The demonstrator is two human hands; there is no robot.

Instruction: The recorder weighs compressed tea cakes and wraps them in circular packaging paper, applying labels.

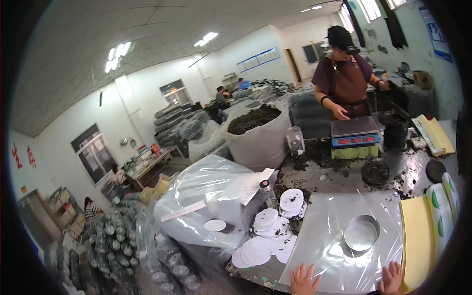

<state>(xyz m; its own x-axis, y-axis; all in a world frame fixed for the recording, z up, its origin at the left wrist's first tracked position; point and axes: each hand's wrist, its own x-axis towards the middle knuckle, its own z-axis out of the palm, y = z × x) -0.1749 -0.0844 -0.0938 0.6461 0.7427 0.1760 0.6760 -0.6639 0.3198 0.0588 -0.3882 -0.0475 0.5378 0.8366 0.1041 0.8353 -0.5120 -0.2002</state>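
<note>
My left hand (304, 279) lies at the front edge of a stack of clear plastic sheets (328, 225), fingers spread and holding nothing. My right hand (391, 279) is at the stack's front right corner, beside yellow paper (416, 239); I see nothing held in it. Beyond both hands, a round metal ring (375, 228) rests on the plastic. Left of the sheets are piles of white paper discs (256, 252), sprinkled with dark crumbs. A glass bottle with a dark cap (268, 193) stands behind them.
Across the metal table (402, 166), a person in an apron (348, 79) stands behind a digital scale (354, 134), one hand at a black bag (395, 125). A large sack of dark shredded material (254, 140) and a plastic-covered stack (206, 184) stand to the left.
</note>
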